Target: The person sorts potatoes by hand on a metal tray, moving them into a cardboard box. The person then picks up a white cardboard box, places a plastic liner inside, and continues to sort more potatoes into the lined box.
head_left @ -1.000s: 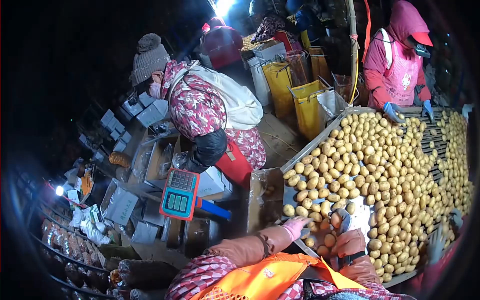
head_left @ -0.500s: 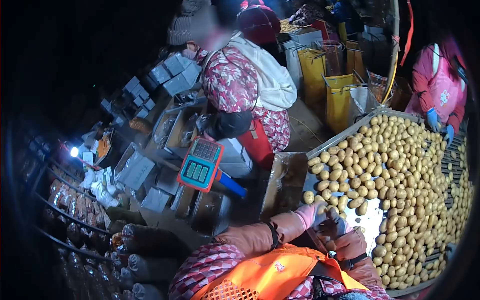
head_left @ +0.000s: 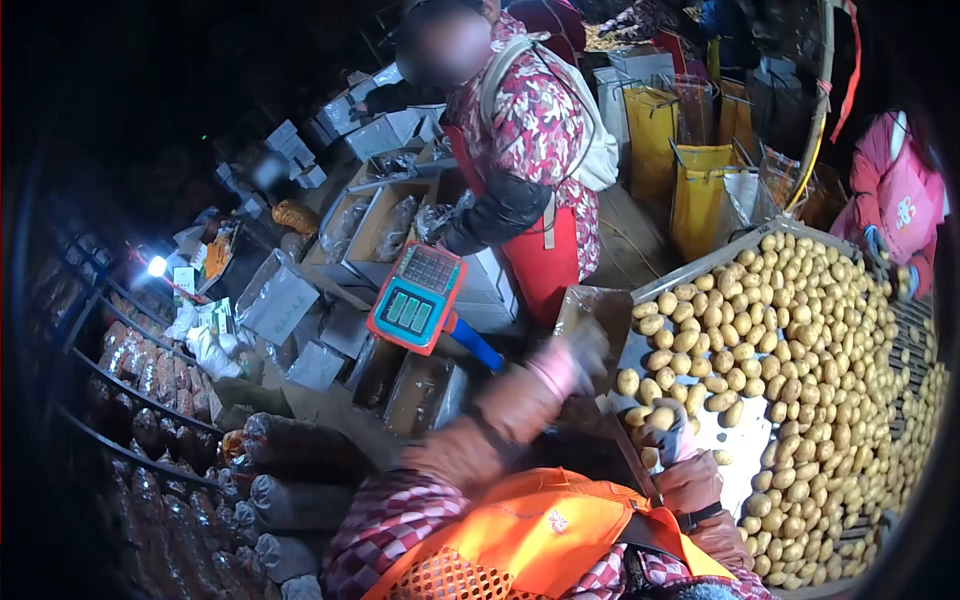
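Observation:
My left hand (head_left: 583, 357), gloved and smeared by motion, is over a plastic-lined carton (head_left: 597, 308) beside the sorting table; whether it holds anything is hidden by the blur. My right hand (head_left: 676, 437), also gloved, is low over the near left corner of the table, its fingers closed around a potato (head_left: 660, 418). Loose potatoes (head_left: 800, 400) cover much of the table, around a bare white patch (head_left: 735, 440) just right of that hand.
A red and teal scale display (head_left: 415, 300) on a blue post stands left of the carton. Across from me a co-worker (head_left: 530, 130) bends over open cartons (head_left: 380, 225). Another person (head_left: 895, 200) is at the table's far right. Yellow bags (head_left: 705, 200) hang behind.
My left hand has moved left and up, away from the potatoes to the carton. My right hand stays near the table corner. The co-worker's upper body has shifted, and the view has turned slightly.

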`<state>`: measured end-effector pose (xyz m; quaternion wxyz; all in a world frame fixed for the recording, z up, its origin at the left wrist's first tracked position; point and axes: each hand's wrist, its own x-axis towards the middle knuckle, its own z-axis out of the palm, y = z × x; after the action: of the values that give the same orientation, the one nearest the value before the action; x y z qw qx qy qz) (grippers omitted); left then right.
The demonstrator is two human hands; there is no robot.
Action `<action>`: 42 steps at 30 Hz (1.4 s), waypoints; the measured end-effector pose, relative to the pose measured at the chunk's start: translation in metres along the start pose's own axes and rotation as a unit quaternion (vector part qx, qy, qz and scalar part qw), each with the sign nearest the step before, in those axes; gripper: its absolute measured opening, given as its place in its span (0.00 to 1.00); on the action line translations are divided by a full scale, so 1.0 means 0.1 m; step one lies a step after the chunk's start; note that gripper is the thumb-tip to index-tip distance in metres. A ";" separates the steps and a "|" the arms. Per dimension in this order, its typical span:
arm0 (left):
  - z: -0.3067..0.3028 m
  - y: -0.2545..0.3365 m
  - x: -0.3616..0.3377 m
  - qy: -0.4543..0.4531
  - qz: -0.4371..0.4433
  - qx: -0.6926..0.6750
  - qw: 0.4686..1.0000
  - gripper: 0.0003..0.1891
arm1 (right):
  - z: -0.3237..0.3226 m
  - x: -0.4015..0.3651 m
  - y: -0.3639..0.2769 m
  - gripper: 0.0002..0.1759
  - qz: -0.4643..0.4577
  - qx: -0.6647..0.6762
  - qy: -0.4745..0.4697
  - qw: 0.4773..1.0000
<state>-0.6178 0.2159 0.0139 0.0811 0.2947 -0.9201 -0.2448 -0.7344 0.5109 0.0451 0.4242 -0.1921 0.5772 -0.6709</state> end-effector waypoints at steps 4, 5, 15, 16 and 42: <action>-2.25 -0.64 0.67 0.326 -0.111 0.219 0.913 0.20 | -0.41 -0.65 -0.04 0.25 0.135 0.130 0.110 0.976; -2.81 -0.77 0.73 0.383 -0.145 0.274 0.870 0.20 | -0.55 -0.74 0.08 0.24 0.134 0.137 0.118 0.974; -3.16 -2.18 0.72 0.091 -0.328 0.663 0.667 0.20 | -0.88 -0.28 0.85 0.14 0.080 0.160 0.133 0.975; -2.86 -2.12 0.69 0.055 -0.287 0.740 0.606 0.20 | -0.88 -0.23 0.87 0.13 0.076 0.163 0.133 0.975; 1.49 0.03 -0.17 -0.328 0.110 -0.103 0.933 0.25 | -1.25 -0.33 0.66 0.35 -0.013 0.390 0.236 0.890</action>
<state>-0.6491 0.2879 -0.1140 -0.1691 0.0852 -0.8918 -0.4109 -0.7861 0.6146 -0.0421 0.3080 0.1454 0.3492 -0.8730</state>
